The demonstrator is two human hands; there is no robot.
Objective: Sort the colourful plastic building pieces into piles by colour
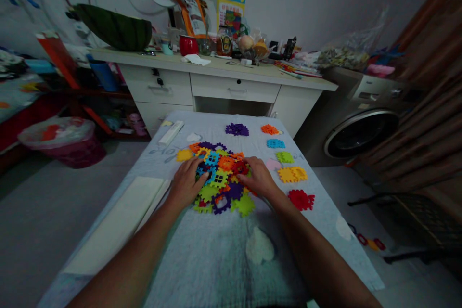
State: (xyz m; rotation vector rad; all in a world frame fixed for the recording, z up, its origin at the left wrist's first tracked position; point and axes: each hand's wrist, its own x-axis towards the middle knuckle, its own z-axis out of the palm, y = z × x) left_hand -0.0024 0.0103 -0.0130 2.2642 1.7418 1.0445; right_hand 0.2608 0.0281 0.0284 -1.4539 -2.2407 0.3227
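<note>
A heap of interlocking plastic building pieces (220, 178) in several colours lies mid-table. My left hand (186, 180) rests against the heap's left side, thumb and fingers apart, beside dark blue and light blue pieces. At the right side, my right hand (259, 177) touches the heap with its thumb and fingers spread around red pieces (240, 168). Sorted by colour, smaller groups lie farther off: purple pieces (237, 129), orange pieces (270, 129), blue pieces (276, 144), green pieces (285, 157), yellow pieces (292, 174) and red pieces (301, 199). Some fingertips are hidden among the pieces.
A patterned cloth (216, 260) covers the table. Along its left side lie a long white board (115, 226) and a white power strip (171, 133). Behind stands a cluttered white desk (212, 65), with a washing machine (357, 115) to the right and a lined bin (65, 142) to the left.
</note>
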